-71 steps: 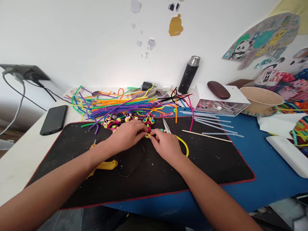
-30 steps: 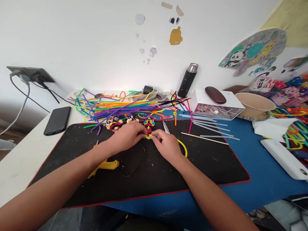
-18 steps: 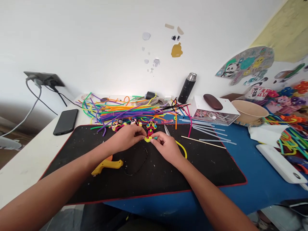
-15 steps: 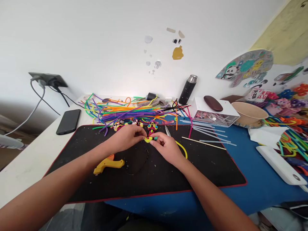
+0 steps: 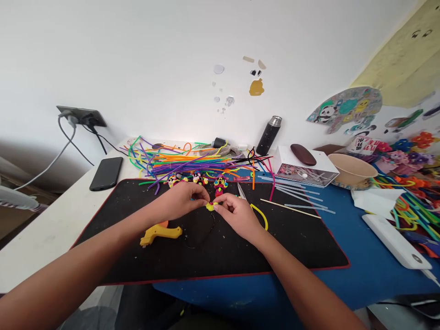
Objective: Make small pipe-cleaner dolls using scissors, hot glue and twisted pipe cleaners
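Note:
Both hands meet over the middle of a black mat (image 5: pixel 292 238). My left hand (image 5: pixel 184 201) and my right hand (image 5: pixel 235 213) pinch a small yellow coil (image 5: pixel 210 206) between their fingertips. A yellow pipe cleaner (image 5: pixel 261 215) curves away from behind my right hand. Just beyond the fingers stand small colourful pipe-cleaner figures (image 5: pixel 220 183). Scissors (image 5: pixel 241 191) lie beside my right hand.
A yellow glue gun (image 5: pixel 160 233) with a black cord lies on the mat. A pile of coloured pipe cleaners (image 5: pixel 178 160), a phone (image 5: pixel 106 173), a black flask (image 5: pixel 269 136), a white box (image 5: pixel 305 167), a bowl (image 5: pixel 352 168), glue sticks (image 5: pixel 302 195) and a wooden skewer (image 5: pixel 290 208) surround it.
The camera has tilted up and drifted, so everything sits lower and further right. Both hands stay pinched on the yellow coil at the same place on the mat.

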Motion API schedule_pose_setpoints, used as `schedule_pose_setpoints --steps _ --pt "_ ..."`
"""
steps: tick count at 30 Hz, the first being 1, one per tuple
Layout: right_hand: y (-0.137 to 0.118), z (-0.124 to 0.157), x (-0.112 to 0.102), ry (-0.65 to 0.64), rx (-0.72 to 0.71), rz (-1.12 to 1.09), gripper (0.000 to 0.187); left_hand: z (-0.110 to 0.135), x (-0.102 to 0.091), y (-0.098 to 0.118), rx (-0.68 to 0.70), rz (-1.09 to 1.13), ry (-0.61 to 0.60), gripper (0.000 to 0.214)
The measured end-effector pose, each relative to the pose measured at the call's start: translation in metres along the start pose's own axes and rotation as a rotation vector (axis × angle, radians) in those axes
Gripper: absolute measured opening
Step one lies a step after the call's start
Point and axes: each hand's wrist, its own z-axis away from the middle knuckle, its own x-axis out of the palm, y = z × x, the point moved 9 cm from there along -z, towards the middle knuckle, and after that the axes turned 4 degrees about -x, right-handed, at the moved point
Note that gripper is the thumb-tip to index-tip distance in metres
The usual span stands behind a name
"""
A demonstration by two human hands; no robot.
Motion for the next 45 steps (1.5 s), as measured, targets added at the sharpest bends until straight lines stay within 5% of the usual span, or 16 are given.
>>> schedule_pose_setpoints --steps 12,35,40,45 --pt "0.001 0.001 -0.001 0.034 0.015 -0.120 0.018 0.006 0.003 -0.013 -0.051 0.263 -0.004 0.029" --pt "-0.002 0.000 0.016 0.003 0.050 -0.224 0.025 0.015 0.013 -0.023 -0.088 0.385 -0.027 0.033" --pt "0.000 0.001 0.018 0.005 0.061 -0.253 0.029 0.024 -0.006 -0.031 -0.098 0.413 0.057 0.038" --pt "-0.019 0.004 0.029 -0.069 -0.014 -0.073 0.025 0.046 -0.046 -0.063 -0.162 0.512 0.301 0.045"
